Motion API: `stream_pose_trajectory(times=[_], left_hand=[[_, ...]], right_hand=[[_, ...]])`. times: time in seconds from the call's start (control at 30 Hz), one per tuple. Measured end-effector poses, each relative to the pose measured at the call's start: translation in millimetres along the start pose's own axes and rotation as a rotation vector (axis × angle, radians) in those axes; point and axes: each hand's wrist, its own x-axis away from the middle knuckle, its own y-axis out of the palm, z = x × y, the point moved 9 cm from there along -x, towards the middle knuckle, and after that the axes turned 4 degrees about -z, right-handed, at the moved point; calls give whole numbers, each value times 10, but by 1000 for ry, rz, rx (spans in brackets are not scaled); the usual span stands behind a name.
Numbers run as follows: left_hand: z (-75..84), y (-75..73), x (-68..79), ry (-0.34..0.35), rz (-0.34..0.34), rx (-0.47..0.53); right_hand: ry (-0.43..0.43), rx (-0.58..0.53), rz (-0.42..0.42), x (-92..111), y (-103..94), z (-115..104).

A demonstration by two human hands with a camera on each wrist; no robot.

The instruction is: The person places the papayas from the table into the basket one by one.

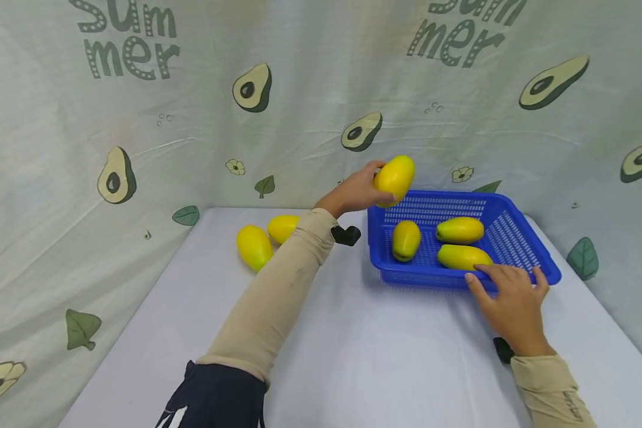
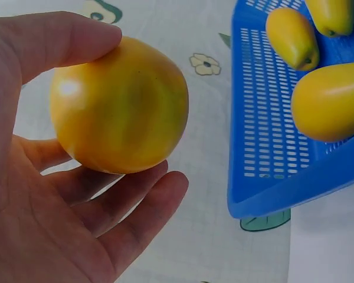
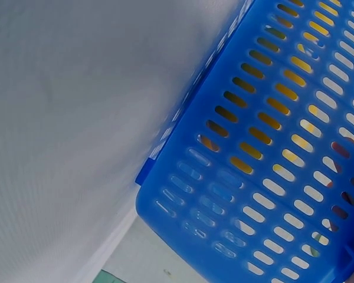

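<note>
My left hand (image 1: 357,189) grips a yellow mango (image 1: 396,180) above the basket's back left corner. In the left wrist view the thumb lies over this fruit and the fingers curl beneath it. My right hand (image 1: 513,300) holds the near rim of the blue plastic basket (image 1: 428,276) towards its right end; some fingertips are hidden behind that rim. Inside the basket lie three mangoes: one on the left (image 1: 406,241), one at the back (image 1: 460,230) and one by the near wall (image 1: 464,257). The right wrist view shows the slotted basket (image 3: 236,177) close up, with yellow showing through.
Two more mangoes lie on the white table (image 1: 321,356) left of the basket, one (image 1: 254,246) nearer and one (image 1: 282,228) partly behind my left sleeve. A printed cloth (image 1: 310,77) hangs behind the table and along its sides.
</note>
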Motion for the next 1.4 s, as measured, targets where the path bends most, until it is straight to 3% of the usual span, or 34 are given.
stream_pose_trajectory(times=[0.37,0.93,1.23,1.4], left_hand=[[79,-54,-95,-47,11,-91],[-19,71,-287,-256,-31,-95],[-23,104,-327,-236,3,-120],[-45,113,-328,-280,3,-118]], right_hand=[[7,10,-5,3,12,17],[15,22,-20,-2,6,-1],[30,36,-36,-6,25,26],[30,34,-30,-11,18,40]])
